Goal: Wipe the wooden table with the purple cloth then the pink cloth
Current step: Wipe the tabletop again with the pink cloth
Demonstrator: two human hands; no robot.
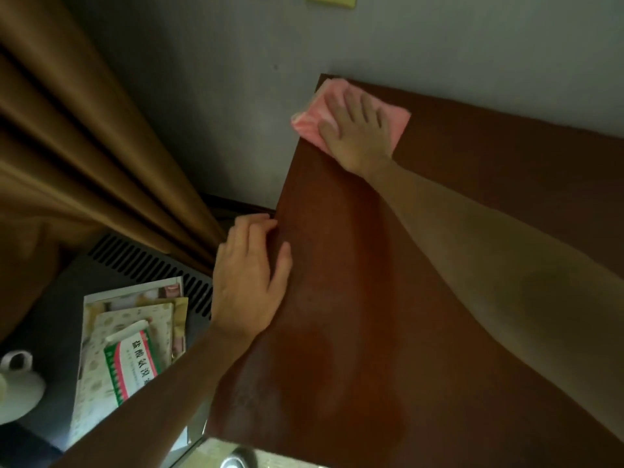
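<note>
While under right hand (358, 130), pink cloth (314, 119) lengthwise along far table (354, 315) edge.

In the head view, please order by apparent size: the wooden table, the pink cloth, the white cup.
1. wooden table
2. pink cloth, partly under the right hand
3. white cup, cut off by the frame edge, so unsure

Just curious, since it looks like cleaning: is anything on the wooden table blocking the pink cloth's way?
Nothing visible does. The right hand presses the pink cloth flat at the brown wooden table's far corner. Only the left hand rests on the table's left edge.
</note>
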